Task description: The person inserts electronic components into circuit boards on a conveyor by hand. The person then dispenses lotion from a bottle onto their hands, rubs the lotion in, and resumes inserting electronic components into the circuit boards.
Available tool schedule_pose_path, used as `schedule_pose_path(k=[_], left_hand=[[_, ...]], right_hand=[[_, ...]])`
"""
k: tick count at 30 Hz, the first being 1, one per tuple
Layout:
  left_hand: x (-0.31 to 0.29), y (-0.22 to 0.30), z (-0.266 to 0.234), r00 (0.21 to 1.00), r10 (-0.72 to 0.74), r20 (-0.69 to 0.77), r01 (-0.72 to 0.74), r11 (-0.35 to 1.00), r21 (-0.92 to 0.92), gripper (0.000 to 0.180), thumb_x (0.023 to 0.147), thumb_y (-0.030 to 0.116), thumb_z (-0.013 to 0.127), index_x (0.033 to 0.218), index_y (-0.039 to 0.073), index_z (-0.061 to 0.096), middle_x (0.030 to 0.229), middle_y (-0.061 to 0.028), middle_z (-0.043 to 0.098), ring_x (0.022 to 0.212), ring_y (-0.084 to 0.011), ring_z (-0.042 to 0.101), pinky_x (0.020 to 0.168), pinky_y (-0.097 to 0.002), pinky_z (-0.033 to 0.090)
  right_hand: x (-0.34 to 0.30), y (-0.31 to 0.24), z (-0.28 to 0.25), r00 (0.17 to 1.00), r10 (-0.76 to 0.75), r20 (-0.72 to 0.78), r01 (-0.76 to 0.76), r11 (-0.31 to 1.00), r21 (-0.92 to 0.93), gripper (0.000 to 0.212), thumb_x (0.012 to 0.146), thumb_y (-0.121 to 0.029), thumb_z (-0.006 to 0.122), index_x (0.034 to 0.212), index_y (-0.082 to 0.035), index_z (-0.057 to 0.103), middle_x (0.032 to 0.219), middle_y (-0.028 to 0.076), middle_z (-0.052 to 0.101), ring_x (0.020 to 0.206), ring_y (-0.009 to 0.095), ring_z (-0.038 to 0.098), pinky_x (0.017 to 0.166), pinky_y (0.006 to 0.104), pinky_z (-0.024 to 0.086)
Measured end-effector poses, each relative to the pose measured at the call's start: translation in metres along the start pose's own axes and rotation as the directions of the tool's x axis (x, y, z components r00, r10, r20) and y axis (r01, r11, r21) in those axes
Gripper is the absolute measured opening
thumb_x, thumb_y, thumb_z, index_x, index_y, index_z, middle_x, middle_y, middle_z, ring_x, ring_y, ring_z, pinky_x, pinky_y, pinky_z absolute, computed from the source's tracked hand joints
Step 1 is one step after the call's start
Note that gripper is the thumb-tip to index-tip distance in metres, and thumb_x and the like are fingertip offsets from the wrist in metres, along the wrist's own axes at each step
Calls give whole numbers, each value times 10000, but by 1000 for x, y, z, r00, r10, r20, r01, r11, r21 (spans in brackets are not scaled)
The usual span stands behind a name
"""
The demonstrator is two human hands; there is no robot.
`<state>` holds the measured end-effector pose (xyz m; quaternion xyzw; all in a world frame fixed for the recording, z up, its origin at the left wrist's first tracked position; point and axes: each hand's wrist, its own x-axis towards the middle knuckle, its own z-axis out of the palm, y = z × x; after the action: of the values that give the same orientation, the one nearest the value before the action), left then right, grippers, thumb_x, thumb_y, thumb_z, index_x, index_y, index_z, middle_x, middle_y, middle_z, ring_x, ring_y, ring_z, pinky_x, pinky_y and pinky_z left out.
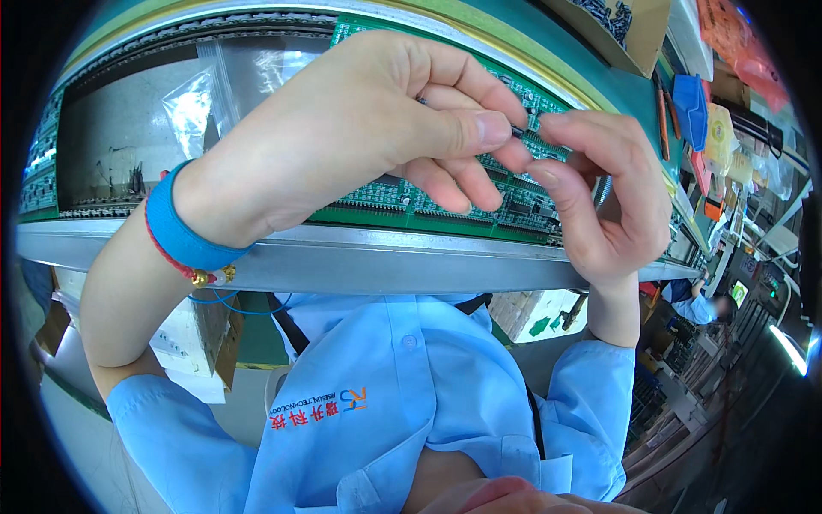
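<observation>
My left hand (402, 116) reaches over a green circuit board (377, 206) from the left. Its thumb and index finger pinch a small dark component (517, 132), mostly hidden by the fingertips; its exact kind cannot be made out. The other fingers hang loosely above the board. Facing it from the right is my right hand (616, 188), with curled fingers and its thumb and index tips apart, close to the component. Nothing shows clearly between those tips. A blue wrist strap (193, 214) and a red cord bracelet circle my left wrist.
A metal rail (342, 259) runs along the near edge of the line. Clear plastic bags (193, 107) lie left of the board, near another green board (43, 167). At the far right stands a cardboard box (642, 43) of small dark parts. Another person (695, 304) sits farther right.
</observation>
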<state>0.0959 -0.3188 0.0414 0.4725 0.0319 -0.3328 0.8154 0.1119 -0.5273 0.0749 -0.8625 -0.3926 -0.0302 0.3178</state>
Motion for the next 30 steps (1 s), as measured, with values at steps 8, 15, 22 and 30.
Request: schedule_pose_path(k=[8, 15, 22, 30], left_hand=[[6, -9, -3, 995, 57, 76, -68, 986, 150, 269, 879, 281, 664, 934, 19, 635, 691, 20, 539, 562, -37, 401, 499, -181, 315], [5, -10, -2, 992, 46, 119, -61, 989, 132, 216, 896, 191, 622, 981, -7, 634, 710, 13, 551, 584, -46, 415, 526, -186, 337], [9, 23, -2, 969, -245, 34, 243, 969, 43, 215, 995, 51, 375, 1055, -87, 529, 999, -133, 599, 881, -150, 629, 785, -228, 542], [8, 34, -7, 965, -251, 75, 244, 966, 84, 285, 999, 199, 441, 1032, -52, 572, 776, -66, 613, 624, -89, 577, 571, -179, 495]], right_hand=[[3, 10, 13, 964, -250, -86, 235, 961, -148, 198, 709, 1, 740, 887, 15, 652, 805, 117, 633, 653, 196, 596, 523, 251, 467], [-7, 2, 4, 985, -140, -103, 132, 988, -77, 187, 715, 4, 729, 869, -7, 624, 797, 124, 613, 679, 225, 613, 547, 286, 490], [-42, -6, 1, 982, 89, 166, -58, 981, -184, 163, 714, 11, 702, 839, -16, 600, 825, 96, 592, 665, 229, 605, 542, 289, 483], [-46, -5, 8, 975, 86, 205, -25, 959, -281, 179, 704, -28, 710, 840, -39, 595, 807, 59, 577, 622, 193, 595, 503, 285, 465]])
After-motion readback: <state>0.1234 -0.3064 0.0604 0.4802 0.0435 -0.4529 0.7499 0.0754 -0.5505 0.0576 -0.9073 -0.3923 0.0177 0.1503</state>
